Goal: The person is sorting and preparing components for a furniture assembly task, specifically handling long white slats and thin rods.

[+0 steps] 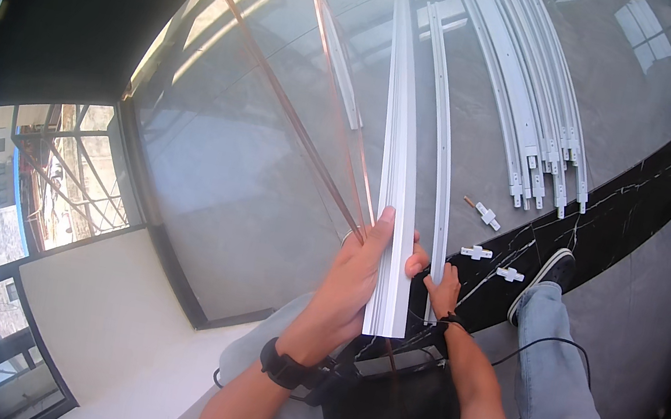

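My left hand is closed around the near end of a long white track rail, thumb on top and fingertips showing on its right side. Long copper strips run into the same hand, left of the rail, fanning out away from me. A white plastic strip lies along one of them. Lower and to the right, my right hand grips the near end of a narrower white rail. The fingertips there are partly hidden.
Several white rails with end connectors lie side by side on the grey floor. White connectors lie near the black marble strip. My shoe is to the right, near a black cable. A window stands left.
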Motion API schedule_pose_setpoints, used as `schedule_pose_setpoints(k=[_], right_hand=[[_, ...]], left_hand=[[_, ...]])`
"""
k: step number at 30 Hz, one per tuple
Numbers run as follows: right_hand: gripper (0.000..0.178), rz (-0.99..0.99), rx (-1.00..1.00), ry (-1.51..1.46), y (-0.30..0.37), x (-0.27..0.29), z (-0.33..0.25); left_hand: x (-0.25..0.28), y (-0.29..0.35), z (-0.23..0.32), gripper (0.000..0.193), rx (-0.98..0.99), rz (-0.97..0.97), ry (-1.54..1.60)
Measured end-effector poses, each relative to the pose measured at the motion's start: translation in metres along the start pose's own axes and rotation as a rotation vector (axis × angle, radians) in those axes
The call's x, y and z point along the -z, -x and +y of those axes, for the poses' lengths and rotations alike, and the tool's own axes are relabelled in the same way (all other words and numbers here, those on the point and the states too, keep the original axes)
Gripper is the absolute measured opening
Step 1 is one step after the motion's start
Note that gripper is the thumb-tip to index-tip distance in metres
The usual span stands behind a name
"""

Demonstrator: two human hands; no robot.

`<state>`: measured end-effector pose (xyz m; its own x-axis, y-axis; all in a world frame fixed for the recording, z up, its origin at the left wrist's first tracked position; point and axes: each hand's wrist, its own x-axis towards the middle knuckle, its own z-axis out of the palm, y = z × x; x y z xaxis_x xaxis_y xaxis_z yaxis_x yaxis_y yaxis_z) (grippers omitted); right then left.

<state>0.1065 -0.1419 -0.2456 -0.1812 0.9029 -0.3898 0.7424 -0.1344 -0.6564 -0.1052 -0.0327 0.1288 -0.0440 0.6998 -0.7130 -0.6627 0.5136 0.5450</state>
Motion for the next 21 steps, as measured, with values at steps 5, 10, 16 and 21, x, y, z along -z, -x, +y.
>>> schedule_pose_setpoints(k=[5,10,16,21], right_hand=[[0.045,-0.113,-0.113,-0.210,-0.028,-0.001,-0.001],[0.050,-0.146,0.128,-0.078,-0.043,-0.021,-0.026],[0.048,-0.408,0.296,-0.093,-0.095,-0.022,-0.061],[0.047,-0.568,0.374,-0.061,-0.182,-0.003,-0.110]], left_hand=[[-0.002,-0.004,0.006,0.042,-0.068,-0.026,0.021],[0.014,-0.026,-0.016,0.040,-0.126,-0.073,0.116],[0.008,-0.028,-0.009,0.037,-0.094,-0.039,0.113],[-0.001,-0.038,-0.016,0.037,-0.080,-0.061,0.156]])
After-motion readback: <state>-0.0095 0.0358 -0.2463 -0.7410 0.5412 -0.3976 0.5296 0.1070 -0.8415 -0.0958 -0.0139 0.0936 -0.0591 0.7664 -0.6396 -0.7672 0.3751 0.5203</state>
